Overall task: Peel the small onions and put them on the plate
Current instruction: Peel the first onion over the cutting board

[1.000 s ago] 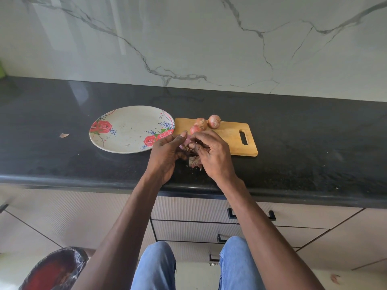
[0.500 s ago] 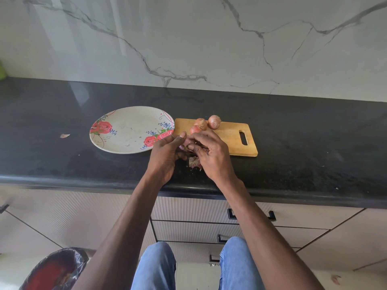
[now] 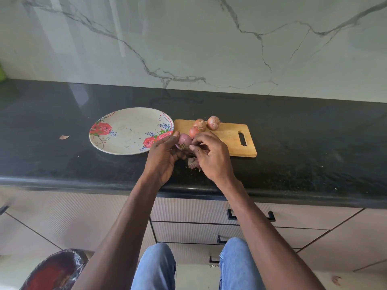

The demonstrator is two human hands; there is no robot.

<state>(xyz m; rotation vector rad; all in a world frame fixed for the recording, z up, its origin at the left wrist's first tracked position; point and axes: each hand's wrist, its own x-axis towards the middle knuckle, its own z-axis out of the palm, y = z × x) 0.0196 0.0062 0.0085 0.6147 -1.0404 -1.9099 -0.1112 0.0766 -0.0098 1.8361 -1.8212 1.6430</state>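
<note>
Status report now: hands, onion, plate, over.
Left hand holds half-peeled onion; right hand pinches its skin. Plate has no onions. Three unpeeled onions on board. Nothing blocking.

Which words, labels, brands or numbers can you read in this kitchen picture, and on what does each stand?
None: no readable text appears anywhere.
The round floral plate bears only painted roses, no lettering.
The wooden chopping board is unmarked.

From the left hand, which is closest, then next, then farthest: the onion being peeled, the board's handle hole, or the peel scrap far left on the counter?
1. Onion being peeled, in the left hand.
2. Handle hole, right side of the board.
3. Peel scrap, far left, past the plate.
</note>
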